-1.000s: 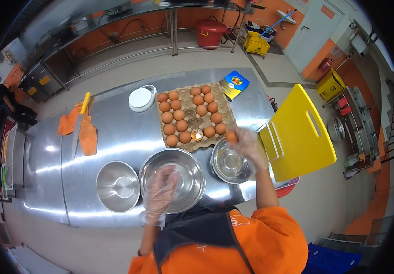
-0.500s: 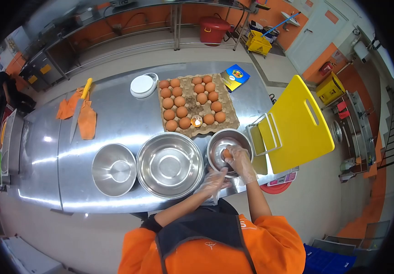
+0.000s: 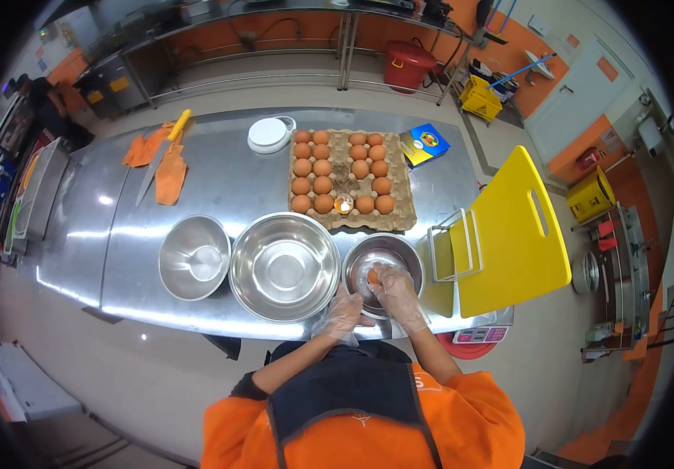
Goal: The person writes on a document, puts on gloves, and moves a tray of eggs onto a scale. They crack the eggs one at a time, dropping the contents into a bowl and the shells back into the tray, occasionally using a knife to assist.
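Observation:
My right hand (image 3: 397, 295), in a clear plastic glove, holds a brown egg (image 3: 373, 276) over the inside of the small deep steel bowl (image 3: 417, 270). My left hand (image 3: 345, 314), gloved the same way, grips that bowl at its near left rim. Left of it stands a wide steel bowl (image 3: 286, 272), and farther left a smaller steel bowl (image 3: 195, 262). Behind the bowls lies a cardboard egg tray (image 3: 343, 172) with several brown eggs in it. A broken eggshell (image 3: 343, 205) sits in its front row.
A yellow cutting board (image 3: 509, 242) stands in a white wire rack (image 3: 456, 246) at the right. A yellow-handled knife (image 3: 166, 152) lies on orange cloths (image 3: 170, 176). A white round device (image 3: 269, 135) and a blue-yellow box (image 3: 424, 145) sit behind. Another person (image 3: 54, 113) stands far left.
The camera view has shifted, so the table appears moved. My right hand with the egg has moved slightly toward the left side of the bowl. The left hand stays at the rim.

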A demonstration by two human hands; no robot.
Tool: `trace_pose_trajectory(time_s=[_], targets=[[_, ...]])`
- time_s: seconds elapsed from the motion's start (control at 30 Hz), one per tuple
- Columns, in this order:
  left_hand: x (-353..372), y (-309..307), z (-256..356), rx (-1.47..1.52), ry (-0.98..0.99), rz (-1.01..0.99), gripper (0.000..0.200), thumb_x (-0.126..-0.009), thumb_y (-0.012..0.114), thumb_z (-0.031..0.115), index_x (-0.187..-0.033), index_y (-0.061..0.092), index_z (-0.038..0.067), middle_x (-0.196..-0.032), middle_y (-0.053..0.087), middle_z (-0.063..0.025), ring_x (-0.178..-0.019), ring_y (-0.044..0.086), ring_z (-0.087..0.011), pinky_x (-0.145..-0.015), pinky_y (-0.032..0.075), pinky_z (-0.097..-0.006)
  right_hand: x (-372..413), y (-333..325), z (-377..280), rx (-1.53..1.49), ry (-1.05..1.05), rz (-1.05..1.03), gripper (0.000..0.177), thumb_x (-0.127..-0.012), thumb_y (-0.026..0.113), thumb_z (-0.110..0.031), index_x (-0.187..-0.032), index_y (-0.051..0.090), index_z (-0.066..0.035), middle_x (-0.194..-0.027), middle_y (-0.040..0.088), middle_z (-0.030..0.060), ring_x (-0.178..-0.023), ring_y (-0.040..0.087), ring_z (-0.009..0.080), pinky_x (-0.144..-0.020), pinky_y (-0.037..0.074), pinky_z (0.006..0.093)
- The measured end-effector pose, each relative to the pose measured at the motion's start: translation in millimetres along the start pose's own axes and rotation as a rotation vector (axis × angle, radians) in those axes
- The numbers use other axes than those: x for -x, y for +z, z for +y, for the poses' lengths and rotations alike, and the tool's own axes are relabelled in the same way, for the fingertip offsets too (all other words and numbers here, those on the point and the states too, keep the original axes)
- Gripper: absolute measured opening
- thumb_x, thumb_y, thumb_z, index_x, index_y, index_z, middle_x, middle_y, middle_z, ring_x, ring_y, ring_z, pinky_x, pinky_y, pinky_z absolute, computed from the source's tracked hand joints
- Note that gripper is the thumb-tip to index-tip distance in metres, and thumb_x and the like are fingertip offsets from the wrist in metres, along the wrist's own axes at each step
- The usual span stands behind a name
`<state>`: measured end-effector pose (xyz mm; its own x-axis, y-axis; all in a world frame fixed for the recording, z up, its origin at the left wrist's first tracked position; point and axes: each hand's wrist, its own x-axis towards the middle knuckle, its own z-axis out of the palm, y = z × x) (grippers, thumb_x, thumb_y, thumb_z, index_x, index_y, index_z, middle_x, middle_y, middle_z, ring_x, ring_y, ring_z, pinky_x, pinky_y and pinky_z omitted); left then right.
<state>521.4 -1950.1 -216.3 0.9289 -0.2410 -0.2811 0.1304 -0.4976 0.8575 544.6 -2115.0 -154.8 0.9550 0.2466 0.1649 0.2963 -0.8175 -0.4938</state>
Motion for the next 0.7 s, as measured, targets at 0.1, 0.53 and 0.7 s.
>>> trace_pose_trajectory(time_s=[0.1,0.53,0.7], targets=[[5.3,-19.3,22.9,-0.358,0.158,-0.136,0.032,-0.094,0.047,0.028,-0.097,0.058,-0.002,-0.109,0.056,-0.0374,-0.098,0.061,-0.0429,-0.095,0.042,-0.0476,-7.5,-1.0,-2.6,-0.048,-0.033,0.013,0.045,-0.078,0.071,-0.014,-0.117,0.061,0.005,-0.102,0.067,0.0229,-0.094,0.065,0.0376,-0.082,0.051,0.0428],[22.5,-14.9,37.6,0.617,-0.159,-0.014,0.067,-0.095,0.052,0.017,-0.137,0.008,-0.012,-0.066,0.064,-0.0162,-0.054,0.067,-0.0204,-0.048,0.057,-0.0298,-18.2,4.5,19.1,-0.165,-0.096,-0.004,0.044,-0.079,0.071,-0.013,-0.12,0.061,0.001,-0.104,0.066,0.0209,-0.098,0.062,0.0393,-0.086,0.049,0.0419],[22.4,-15.7,30.9,0.585,-0.154,-0.013,0.073,-0.095,0.052,0.017,-0.141,0.004,-0.012,-0.066,0.066,-0.0172,-0.054,0.068,-0.0229,-0.05,0.058,-0.0314,-19.5,3.5,12.3,-0.109,-0.135,-0.107,0.043,-0.078,0.071,-0.011,-0.118,0.061,0.0,-0.102,0.065,0.0204,-0.096,0.062,0.0394,-0.083,0.05,0.0425]])
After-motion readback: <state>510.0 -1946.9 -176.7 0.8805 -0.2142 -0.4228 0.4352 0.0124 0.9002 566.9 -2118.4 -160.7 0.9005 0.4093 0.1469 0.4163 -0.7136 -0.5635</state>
